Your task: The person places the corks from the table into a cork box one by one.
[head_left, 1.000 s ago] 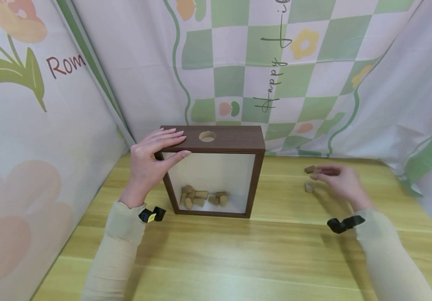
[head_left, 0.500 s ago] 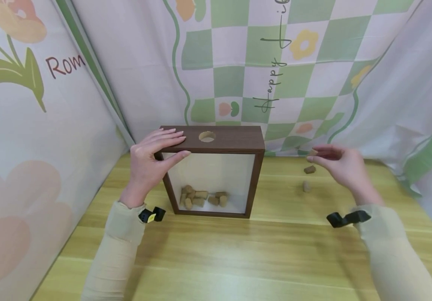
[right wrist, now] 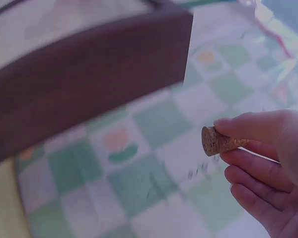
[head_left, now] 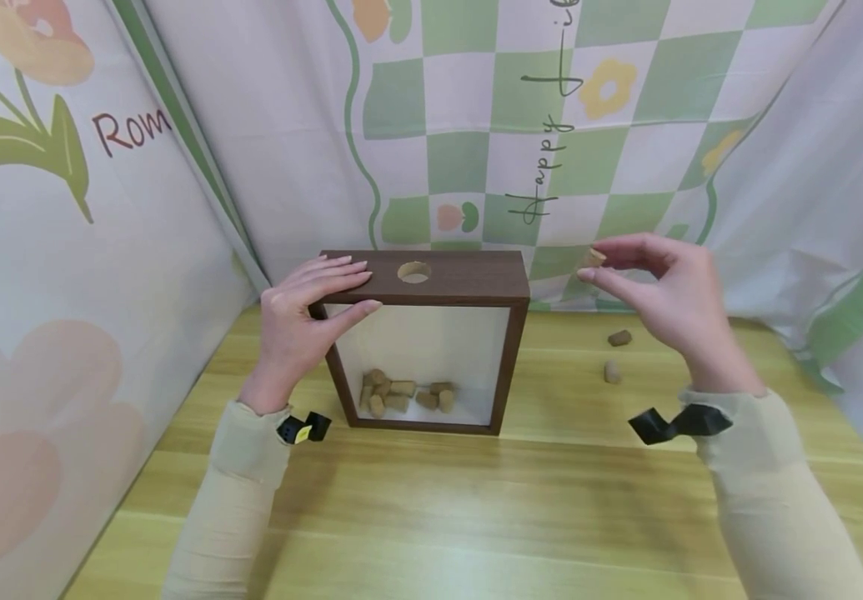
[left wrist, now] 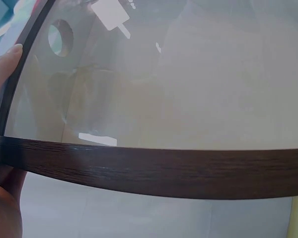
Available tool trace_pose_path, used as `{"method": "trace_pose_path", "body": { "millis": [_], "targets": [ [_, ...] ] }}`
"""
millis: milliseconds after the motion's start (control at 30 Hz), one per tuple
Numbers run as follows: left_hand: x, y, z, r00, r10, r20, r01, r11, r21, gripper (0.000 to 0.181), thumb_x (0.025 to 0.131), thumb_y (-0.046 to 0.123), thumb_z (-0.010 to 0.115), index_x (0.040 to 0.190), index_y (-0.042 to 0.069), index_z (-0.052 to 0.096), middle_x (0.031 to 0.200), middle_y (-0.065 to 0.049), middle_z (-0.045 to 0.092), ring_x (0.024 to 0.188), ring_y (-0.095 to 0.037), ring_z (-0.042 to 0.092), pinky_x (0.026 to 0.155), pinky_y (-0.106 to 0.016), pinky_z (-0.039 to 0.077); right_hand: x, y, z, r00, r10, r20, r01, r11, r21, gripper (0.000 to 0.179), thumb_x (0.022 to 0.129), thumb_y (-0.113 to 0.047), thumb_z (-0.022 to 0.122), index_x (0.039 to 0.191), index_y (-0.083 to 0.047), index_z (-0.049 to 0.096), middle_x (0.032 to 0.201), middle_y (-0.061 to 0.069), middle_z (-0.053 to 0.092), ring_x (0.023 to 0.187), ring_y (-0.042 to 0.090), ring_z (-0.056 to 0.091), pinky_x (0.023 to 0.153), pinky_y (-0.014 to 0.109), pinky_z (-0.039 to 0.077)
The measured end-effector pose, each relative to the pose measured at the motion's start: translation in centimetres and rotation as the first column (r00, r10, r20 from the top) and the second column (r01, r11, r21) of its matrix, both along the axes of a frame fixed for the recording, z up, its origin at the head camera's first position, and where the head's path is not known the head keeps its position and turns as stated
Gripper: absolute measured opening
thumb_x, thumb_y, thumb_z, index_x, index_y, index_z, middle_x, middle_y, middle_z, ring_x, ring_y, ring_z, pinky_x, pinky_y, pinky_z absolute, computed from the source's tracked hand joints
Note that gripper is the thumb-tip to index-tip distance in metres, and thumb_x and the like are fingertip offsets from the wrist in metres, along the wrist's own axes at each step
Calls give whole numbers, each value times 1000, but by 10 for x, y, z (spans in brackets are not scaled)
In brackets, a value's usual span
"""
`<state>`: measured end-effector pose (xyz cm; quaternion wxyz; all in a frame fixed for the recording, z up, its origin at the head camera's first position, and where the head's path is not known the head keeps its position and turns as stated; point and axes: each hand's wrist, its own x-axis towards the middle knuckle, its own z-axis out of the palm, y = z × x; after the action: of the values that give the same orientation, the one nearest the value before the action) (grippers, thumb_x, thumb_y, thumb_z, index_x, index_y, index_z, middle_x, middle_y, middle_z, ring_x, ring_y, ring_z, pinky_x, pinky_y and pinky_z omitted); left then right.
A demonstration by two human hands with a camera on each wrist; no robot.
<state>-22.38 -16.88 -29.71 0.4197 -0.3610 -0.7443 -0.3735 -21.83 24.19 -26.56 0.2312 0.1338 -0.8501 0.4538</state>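
Observation:
A dark brown shadow-box frame (head_left: 461,279) with a clear front and a round hole (head_left: 414,272) in its top stands upright on the table. Several corks (head_left: 402,387) lie inside at its bottom. My left hand (head_left: 303,321) rests on the box's top left corner, fingers over the top and thumb along the front edge. Between thumb and fingertips, my right hand (head_left: 671,287) pinches a cork (right wrist: 217,141), raised to the right of the box at about the height of its top. The right wrist view shows the cork's round end facing the box.
Two loose corks, a darker one (head_left: 619,337) and a paler one (head_left: 611,372), lie on the wooden table (head_left: 431,517) right of the box. A patterned curtain (head_left: 461,158) hangs close behind the box, and another (head_left: 63,292) runs along the left side.
The right hand has picked up a cork from the table, lifting it and carrying it leftward toward the box. My left hand and the box have stayed in place.

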Motion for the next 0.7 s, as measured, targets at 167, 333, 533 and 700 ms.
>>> {"method": "trace_pose_path", "body": {
  "millis": [167, 333, 533, 700],
  "targets": [
    [-1, 0, 0, 1000, -1, -1, 1, 1000, 0, 38, 75, 12, 92, 111, 7, 80, 113, -4, 75, 113, -23, 68, 110, -41, 45, 8, -27, 21, 997, 49, -54, -50, 998, -22, 34, 85, -23, 87, 115, -10, 77, 106, -3, 76, 92, 13, 68, 83, 16, 49],
    [0, 0, 0, 1000, -5, -3, 5, 1000, 2, 38, 75, 11, 92, 111, 6, 80, 113, -5, 75, 113, -24, 68, 110, -42, 44, 12, -54, 37, 989, 128, -78, -134, 989, -66, 32, 83, -18, 88, 113, -9, 78, 108, -1, 75, 98, 16, 69, 83, 19, 51],
    [0, 1, 0, 1000, -1, 0, 1, 1000, 1, 38, 76, 12, 92, 111, 7, 80, 113, -5, 75, 113, -24, 68, 110, -42, 44, 12, -83, 48, 969, 220, -116, -229, 971, -70, 29, 82, -13, 89, 109, -10, 79, 107, 0, 75, 96, 16, 69, 89, 23, 53],
    [0, 1, 0, 1000, -7, 3, 6, 1000, 5, 37, 76, 12, 92, 111, 6, 80, 113, -5, 75, 113, -24, 68, 110, -42, 44, 12, -104, 57, 941, 305, -145, -317, 946, -68, 28, 81, -12, 89, 107, -10, 79, 106, 0, 75, 94, 17, 70, 89, 27, 54]
  ]
}}
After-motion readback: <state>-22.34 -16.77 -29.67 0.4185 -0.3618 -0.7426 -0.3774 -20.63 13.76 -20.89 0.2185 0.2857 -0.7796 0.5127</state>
